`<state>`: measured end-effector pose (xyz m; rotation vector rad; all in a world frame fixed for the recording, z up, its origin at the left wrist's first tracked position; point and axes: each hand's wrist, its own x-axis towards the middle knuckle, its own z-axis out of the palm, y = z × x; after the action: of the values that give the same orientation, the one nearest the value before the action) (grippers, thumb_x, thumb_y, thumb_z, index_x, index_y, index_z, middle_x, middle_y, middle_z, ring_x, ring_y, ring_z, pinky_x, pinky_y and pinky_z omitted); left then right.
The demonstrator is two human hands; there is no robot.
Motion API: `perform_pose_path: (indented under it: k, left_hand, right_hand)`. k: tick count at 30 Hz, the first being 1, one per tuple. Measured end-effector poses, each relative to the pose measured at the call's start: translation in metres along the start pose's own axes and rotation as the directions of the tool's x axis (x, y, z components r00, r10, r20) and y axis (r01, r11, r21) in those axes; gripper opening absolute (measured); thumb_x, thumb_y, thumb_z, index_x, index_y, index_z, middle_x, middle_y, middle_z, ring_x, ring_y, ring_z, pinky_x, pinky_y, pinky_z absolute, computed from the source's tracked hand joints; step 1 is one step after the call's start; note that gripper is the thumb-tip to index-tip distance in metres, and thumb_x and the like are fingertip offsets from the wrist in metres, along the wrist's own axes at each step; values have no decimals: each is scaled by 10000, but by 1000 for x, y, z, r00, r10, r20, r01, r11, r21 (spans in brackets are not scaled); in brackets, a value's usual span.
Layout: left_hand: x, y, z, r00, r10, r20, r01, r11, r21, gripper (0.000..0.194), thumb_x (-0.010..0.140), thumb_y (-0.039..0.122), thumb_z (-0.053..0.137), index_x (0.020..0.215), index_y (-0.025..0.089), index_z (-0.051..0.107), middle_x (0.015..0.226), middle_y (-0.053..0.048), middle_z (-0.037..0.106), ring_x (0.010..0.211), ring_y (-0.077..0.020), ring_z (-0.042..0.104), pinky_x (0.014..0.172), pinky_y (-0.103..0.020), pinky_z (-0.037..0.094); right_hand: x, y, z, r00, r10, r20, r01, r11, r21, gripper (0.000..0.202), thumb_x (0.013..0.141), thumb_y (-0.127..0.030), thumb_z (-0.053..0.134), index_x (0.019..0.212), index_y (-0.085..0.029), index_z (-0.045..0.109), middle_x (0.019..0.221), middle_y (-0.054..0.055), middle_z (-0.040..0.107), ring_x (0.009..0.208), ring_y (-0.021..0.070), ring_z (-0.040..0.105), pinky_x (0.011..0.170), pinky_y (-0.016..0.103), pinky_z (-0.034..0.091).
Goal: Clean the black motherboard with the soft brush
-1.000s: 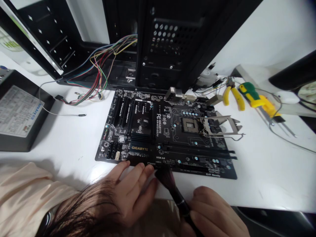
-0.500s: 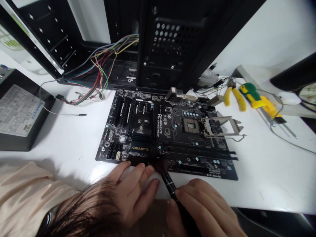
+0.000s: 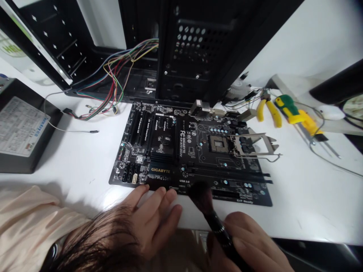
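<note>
My right hand (image 3: 249,245) grips a dark brush (image 3: 211,211), bristles on the motherboard (image 3: 181,151) at its near edge (lower centre of frame). My left hand (image 3: 153,219) lies flat, fingertips touching that edge, on the white counter (image 3: 85,158).

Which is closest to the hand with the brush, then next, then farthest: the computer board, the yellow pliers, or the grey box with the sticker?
From the right hand:
1. Motherboard, just ahead of it, under the brush tip.
2. Yellow pliers, far right.
3. Grey box, far left edge.
</note>
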<state>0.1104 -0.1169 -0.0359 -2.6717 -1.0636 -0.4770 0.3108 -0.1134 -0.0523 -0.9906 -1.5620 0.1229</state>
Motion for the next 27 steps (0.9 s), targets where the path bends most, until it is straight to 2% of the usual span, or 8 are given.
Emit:
perform_pose_path:
  k: [2,4,8,14,20,24,27]
  left_hand:
    - [0,0,0,1000,-4,6,4,1000,-8,272,996,130,373,1182,147,570,1154,-62,677,1151,-226,534,931,-435,416]
    - [-1,1,0,1000,-15,9,15,1000,-21,276,995,134,369,1191,151,564,1176,-63,667,1164,-225,525,933,-434,413]
    - [-2,1,2,1000,-19,2,19,1000,-22,270,989,151,397,1206,145,556,1188,-81,660,1175,-234,523,962,-447,396]
    - [-4,2,2,1000,0,15,1,1000,-9,272,987,174,418,1219,137,555,1206,-101,647,1176,-245,531,973,-460,386]
    - [-3,4,4,999,-46,-28,44,998,-47,271,999,134,368,1188,140,563,1202,-87,650,1183,-237,517,974,-458,370]
    - [-3,3,2,1000,-14,6,14,1000,-19,260,998,181,408,1204,151,562,1210,-87,646,1188,-236,518,964,-451,389]
    - [-3,2,1,1000,4,23,-4,1000,-7,259,980,220,467,1208,149,568,1219,-99,641,1201,-247,513,963,-456,403]
  right_hand:
    - [3,-4,5,999,40,-14,-40,999,-12,86,830,-257,611,810,-175,621,655,30,662,547,154,616,501,323,546]
    - [7,-9,8,999,37,25,-35,996,-81,45,819,-224,614,808,-182,627,658,22,657,585,160,630,535,325,559]
    - [15,-13,10,993,-37,116,60,977,-204,36,787,-148,633,766,-177,631,694,19,659,648,157,643,568,297,564]
    - [22,-9,10,971,-103,218,132,984,-123,69,788,-91,607,772,-146,646,695,17,626,627,120,598,526,249,521]
    - [22,-9,12,952,-115,284,167,972,-166,58,787,-72,617,789,-112,659,734,31,631,711,121,600,635,259,538]
    - [24,-9,15,954,-151,258,189,973,-133,73,792,-80,591,760,-116,646,680,21,614,649,112,574,569,246,508]
    - [26,-12,14,942,-126,311,175,975,-134,100,762,-44,574,767,-125,632,643,14,601,610,117,563,532,255,489]
